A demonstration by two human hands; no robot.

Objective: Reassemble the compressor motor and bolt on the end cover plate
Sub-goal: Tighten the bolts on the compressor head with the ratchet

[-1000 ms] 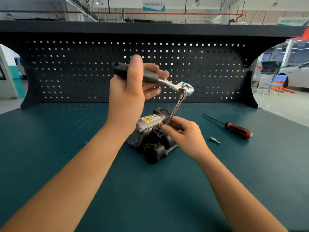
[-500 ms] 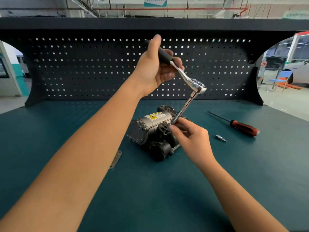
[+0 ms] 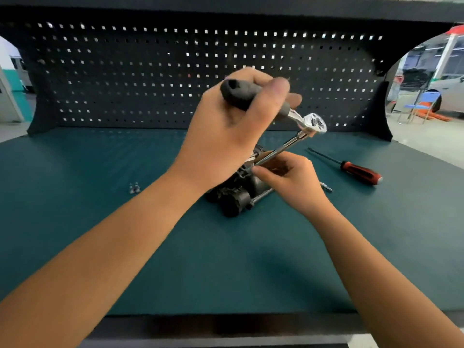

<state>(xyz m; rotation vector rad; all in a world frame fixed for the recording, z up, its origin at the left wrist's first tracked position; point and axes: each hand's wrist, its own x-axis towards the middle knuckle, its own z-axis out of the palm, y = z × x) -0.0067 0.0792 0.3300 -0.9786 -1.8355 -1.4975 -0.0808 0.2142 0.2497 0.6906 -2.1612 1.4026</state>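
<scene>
At bench (image 3: 100, 234) centre, ratchet (image 3: 312, 121) over motor (image 3: 237, 200)

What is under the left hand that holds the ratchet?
The compressor motor sits on the green mat under the left hand. Only its dark front end shows; this hand covers the rest.

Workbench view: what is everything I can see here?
compressor motor: one, dark grey, bench centre, partly hidden
ratchet wrench: one, black handle, chrome head, above motor
extension bar: one, chrome, slanting from wrench head to motor
screwdriver: one, red-black handle, right of motor
bolts: two, silver, left of motor
metal piece: one, silver, beside right hand
bench top: one, teal
pegboard: one, black, behind bench
left hand: grips wrench handle
right hand: pinches extension bar's lower end
</scene>
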